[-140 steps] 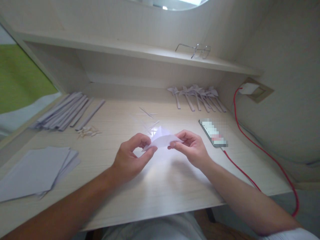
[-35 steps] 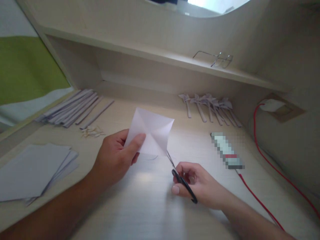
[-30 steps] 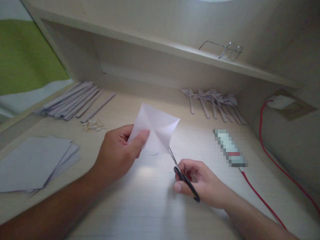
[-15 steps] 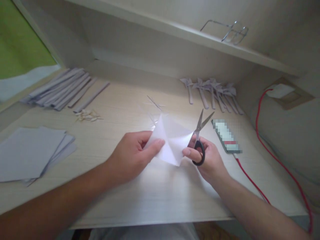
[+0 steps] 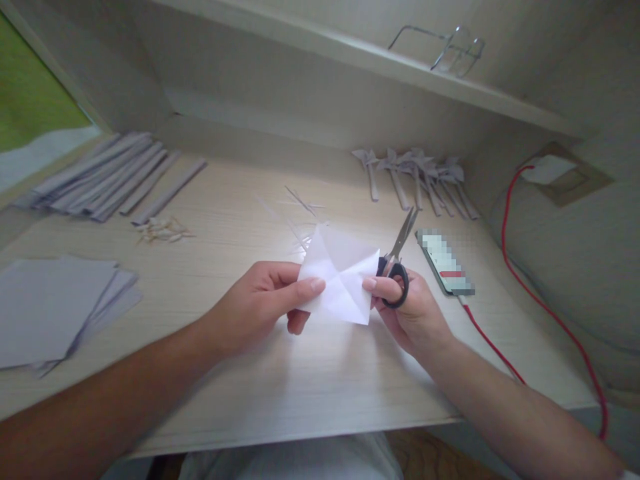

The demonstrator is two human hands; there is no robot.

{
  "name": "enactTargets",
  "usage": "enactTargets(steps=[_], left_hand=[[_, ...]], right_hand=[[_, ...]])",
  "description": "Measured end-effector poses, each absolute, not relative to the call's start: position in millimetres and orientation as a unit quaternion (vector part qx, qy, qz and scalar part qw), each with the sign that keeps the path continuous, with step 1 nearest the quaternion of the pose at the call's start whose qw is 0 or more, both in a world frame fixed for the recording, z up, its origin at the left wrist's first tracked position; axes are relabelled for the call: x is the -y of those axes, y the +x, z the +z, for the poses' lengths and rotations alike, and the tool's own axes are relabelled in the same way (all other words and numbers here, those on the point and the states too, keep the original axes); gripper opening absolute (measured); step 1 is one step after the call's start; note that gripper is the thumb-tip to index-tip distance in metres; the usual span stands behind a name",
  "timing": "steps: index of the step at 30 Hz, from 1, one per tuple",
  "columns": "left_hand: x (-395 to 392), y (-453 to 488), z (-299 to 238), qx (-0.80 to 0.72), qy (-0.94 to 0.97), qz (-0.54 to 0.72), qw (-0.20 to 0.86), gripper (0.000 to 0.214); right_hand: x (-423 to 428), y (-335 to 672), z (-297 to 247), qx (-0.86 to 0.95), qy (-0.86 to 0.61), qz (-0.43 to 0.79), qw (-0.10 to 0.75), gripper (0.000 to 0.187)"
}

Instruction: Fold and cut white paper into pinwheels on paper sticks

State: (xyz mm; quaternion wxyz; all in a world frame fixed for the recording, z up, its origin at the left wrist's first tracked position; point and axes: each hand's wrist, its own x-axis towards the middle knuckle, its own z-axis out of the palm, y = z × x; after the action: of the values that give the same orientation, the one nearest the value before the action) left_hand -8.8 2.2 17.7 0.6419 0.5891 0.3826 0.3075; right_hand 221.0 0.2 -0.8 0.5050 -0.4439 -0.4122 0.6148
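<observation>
A square sheet of white paper [image 5: 343, 293], creased along its diagonals, is held up above the desk between both hands. My left hand [image 5: 273, 297] pinches its left side, thumb on top and fingers behind. My right hand [image 5: 413, 307] grips the paper's right edge, with the thumb through one black loop of the scissors [image 5: 397, 250]. The scissors' blades point up and away, nearly closed. Behind the paper, several thin sticks [image 5: 300, 200] lie on the desk, partly hidden by it.
Rolled paper tubes [image 5: 110, 177] lie at the back left, with small pale pieces [image 5: 163, 230] in front. Paper squares [image 5: 50, 307] are stacked at the left. Paper pinwheels [image 5: 410, 173] lie at the back right. A phone [image 5: 445, 263] with a red cable [image 5: 493, 343] rests at the right.
The scissors' blades have swung from spread to nearly closed. The paper has flattened out and turned slightly in my hands. The whole view has shifted a little.
</observation>
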Motion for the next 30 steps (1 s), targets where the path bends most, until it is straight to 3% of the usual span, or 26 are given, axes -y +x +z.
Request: enactTargets(steps=[11, 20, 30], left_hand=[[-4, -1, 11, -0.439, 0.523, 0.293, 0.669, 0.032], [-17, -26, 25, -0.547, 0.588, 0.348, 0.484, 0.048], [-20, -35, 31, -0.551, 0.577, 0.398, 0.452, 0.041]], right_hand=[[1, 226, -10, 0.486, -0.481, 0.554, 0.474, 0.021], [-6, 232, 7, 0.582, -0.488, 0.567, 0.318, 0.032], [1, 231, 10, 0.599, -0.442, 0.647, 0.165, 0.041]])
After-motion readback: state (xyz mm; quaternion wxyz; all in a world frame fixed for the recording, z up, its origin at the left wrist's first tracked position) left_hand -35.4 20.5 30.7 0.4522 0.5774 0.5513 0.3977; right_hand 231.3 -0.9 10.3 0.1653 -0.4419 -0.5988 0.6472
